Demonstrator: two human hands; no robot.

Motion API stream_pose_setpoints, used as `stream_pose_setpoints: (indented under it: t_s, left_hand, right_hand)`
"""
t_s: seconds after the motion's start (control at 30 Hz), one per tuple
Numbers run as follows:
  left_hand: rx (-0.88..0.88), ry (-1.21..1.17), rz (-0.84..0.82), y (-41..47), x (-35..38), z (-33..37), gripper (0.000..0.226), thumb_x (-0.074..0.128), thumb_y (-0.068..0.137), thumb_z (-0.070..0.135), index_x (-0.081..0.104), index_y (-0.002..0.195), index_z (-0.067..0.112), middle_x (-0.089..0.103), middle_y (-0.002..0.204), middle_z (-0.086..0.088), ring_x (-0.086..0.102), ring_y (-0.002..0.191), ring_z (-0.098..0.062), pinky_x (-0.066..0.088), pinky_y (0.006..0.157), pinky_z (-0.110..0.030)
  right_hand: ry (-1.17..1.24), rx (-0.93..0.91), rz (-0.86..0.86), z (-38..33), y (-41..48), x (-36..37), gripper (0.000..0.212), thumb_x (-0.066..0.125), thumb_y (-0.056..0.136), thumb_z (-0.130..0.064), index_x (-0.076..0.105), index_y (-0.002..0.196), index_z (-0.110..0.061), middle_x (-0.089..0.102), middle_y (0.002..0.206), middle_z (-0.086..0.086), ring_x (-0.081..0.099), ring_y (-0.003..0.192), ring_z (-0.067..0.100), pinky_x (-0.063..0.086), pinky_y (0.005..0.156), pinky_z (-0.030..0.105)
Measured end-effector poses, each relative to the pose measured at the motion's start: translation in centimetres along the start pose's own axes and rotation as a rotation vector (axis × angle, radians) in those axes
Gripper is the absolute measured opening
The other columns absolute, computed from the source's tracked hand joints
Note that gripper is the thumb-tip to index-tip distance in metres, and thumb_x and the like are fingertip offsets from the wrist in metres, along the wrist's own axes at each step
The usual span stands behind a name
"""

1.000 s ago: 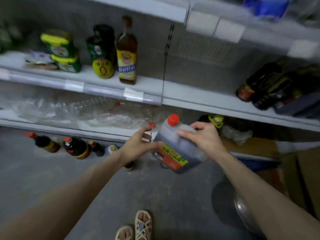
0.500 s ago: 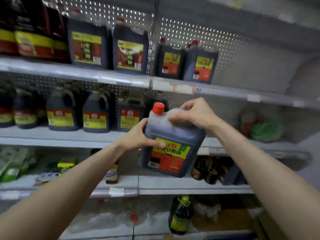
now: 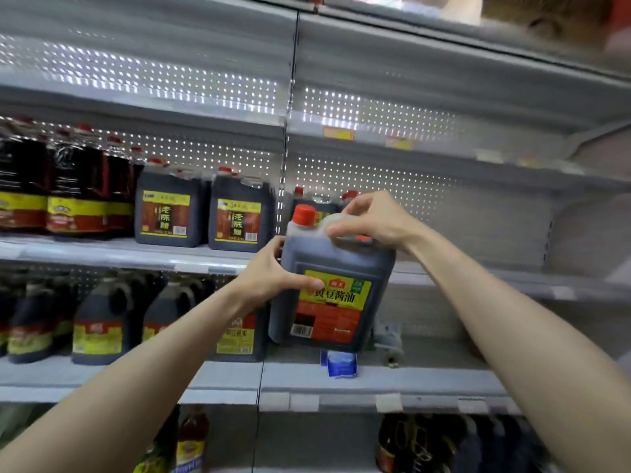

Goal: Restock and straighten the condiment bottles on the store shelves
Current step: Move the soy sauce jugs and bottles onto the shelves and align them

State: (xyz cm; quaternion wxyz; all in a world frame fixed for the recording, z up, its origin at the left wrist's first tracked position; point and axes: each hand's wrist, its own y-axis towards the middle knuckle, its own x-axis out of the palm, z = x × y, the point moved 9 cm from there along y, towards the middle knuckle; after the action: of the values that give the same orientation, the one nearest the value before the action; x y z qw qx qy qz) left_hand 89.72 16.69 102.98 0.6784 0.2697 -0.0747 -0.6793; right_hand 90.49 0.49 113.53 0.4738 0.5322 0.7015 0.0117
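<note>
While the jug (image 3: 341, 264) is held upright in front of the shelves (image 3: 426, 380), the left hand (image 3: 271, 279) grips its side and the right hand (image 3: 379, 220) curls round its top handle. More jugs (image 3: 167, 208) stand behind.

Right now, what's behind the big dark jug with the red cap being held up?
Behind the dark red-capped jug, two red caps of shelved jugs peek above it, and a yellow-labelled dark jug shows at its left. Their bodies are mostly covered.
</note>
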Motion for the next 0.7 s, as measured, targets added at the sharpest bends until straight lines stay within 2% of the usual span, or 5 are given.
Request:
stream_pose_setpoints:
  t_s: [0.13,0.27,0.37,0.5,0.7]
  left_hand:
    - [0.038,0.010,0.075,2.8,0.7,1.3,0.085,0.096,0.046,0.030,0.051,0.118,0.026,0.066,0.115,0.002,0.066,0.103,-0.013,0.055,0.086,-0.034]
    - [0.050,0.033,0.118,6.4,0.2,2.4,0.076,0.091,0.057,0.021,0.049,0.121,0.025,0.065,0.113,0.004,0.066,0.099,-0.009,0.054,0.082,-0.027]
    - [0.073,0.021,0.136,9.6,-0.8,3.1,0.077,0.090,0.058,0.018,0.048,0.122,0.024,0.063,0.116,0.003,0.064,0.102,-0.012,0.054,0.083,-0.031]
    - [0.126,-0.014,0.145,13.9,-1.7,2.7,0.086,0.088,0.057,0.015,0.046,0.131,0.017,0.064,0.117,0.001,0.066,0.099,-0.011,0.053,0.073,-0.021]
    - [0.149,0.003,0.150,20.9,-3.9,-0.9,0.089,0.090,0.054,0.020,0.045,0.132,0.019,0.065,0.116,0.002,0.066,0.101,-0.012,0.054,0.086,-0.032]
  right_hand:
    - [-0.020,-0.049,0.015,0.6,2.6,-2.3,0.029,0.085,0.070,-0.027,0.071,0.085,-0.006,0.065,0.074,-0.004,0.057,0.066,0.007,0.039,0.045,0.009]
    - [-0.040,-0.095,0.018,1.2,6.0,-4.0,0.035,0.084,0.071,-0.029,0.071,0.089,-0.003,0.066,0.080,0.000,0.057,0.068,0.008,0.043,0.053,0.015]
    - [-0.047,-0.125,0.039,1.4,9.2,-4.9,0.037,0.084,0.070,-0.032,0.071,0.091,-0.004,0.067,0.083,0.002,0.058,0.072,0.011,0.043,0.058,0.020]
    - [-0.087,-0.154,0.070,2.0,13.3,-5.7,0.040,0.084,0.069,-0.036,0.072,0.092,-0.005,0.069,0.089,0.003,0.060,0.079,0.012,0.044,0.064,0.023]
    - [-0.099,-0.162,0.118,5.3,19.5,-4.5,0.038,0.084,0.069,-0.036,0.072,0.090,-0.007,0.068,0.086,0.001,0.060,0.079,0.011,0.044,0.065,0.023]
